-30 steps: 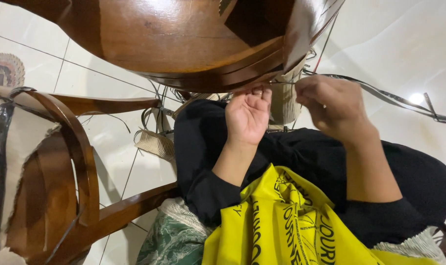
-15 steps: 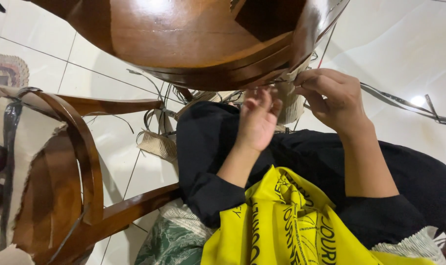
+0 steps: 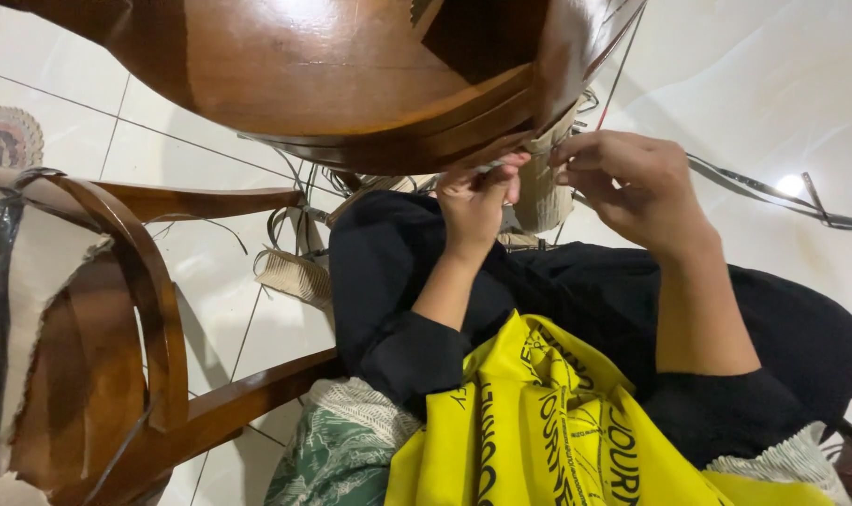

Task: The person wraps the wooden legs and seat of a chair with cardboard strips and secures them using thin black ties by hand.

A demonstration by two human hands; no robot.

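A curved brown wooden chair frame point(image 3: 351, 84) fills the top of the view. My left hand point(image 3: 477, 197) reaches up under its lower rim, fingers pinched around a thin pale weaving strip. My right hand point(image 3: 632, 183) is just to the right, fingers curled at the same rim beside a band of woven pale strips point(image 3: 543, 187). Whether the right hand grips a strip is hidden by the fingers. A thin red strand point(image 3: 615, 80) runs up past the frame's edge. Black sleeves and a yellow cloth with black print point(image 3: 538, 431) cover my lap.
A second wooden chair frame point(image 3: 126, 309) lies on the white tiled floor at left, with loose dark strips hanging from it. A woven beige piece point(image 3: 295, 272) lies on the tiles between them. Dark strips point(image 3: 782, 197) trail across the floor at right.
My left hand has risen from open-palmed below the rim to pinched up against it. My right hand stays at the rim, slightly closer to the left.
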